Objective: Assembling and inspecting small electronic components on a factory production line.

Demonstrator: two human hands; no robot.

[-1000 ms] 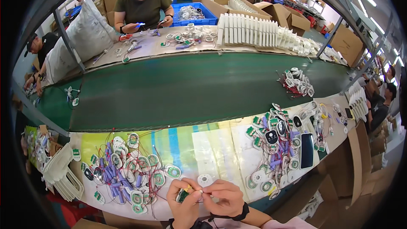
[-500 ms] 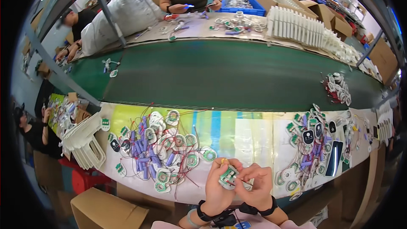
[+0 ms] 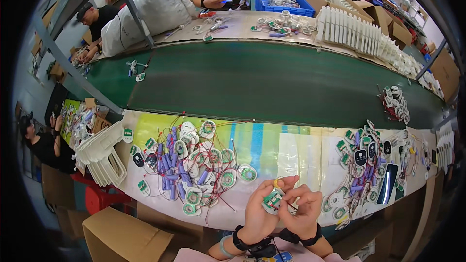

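Observation:
My left hand (image 3: pixel 256 216) is closed around a small white housing with a green circuit board (image 3: pixel 273 200), tilted so the board's parts face up. A yellow band (image 3: pixel 278 183) sits around a finger of that hand. Close against the board's right side, my right hand (image 3: pixel 303 213) pinches a thin dark red wire, mostly hidden by the fingers. To the left lies a tangled heap of purple battery cells (image 3: pixel 170 162), round white housings (image 3: pixel 228 178) and red wires. On the right is another pile with boards, purple cells and black-faced housings (image 3: pixel 360 157).
Past the table runs a green conveyor belt (image 3: pixel 252 85) carrying a cluster of white parts (image 3: pixel 397 104). A co-worker sits opposite; others are at the left. White frames (image 3: pixel 104 153) are stacked at the table's left end, a cardboard box (image 3: pixel 124 237) below. A dark glossy panel (image 3: pixel 388 183) lies at right.
The whole view has shifted slightly, so the scene sits further right. Both hands stay together at the board, with the right fingers a little differently bent. The co-worker opposite has moved their hands.

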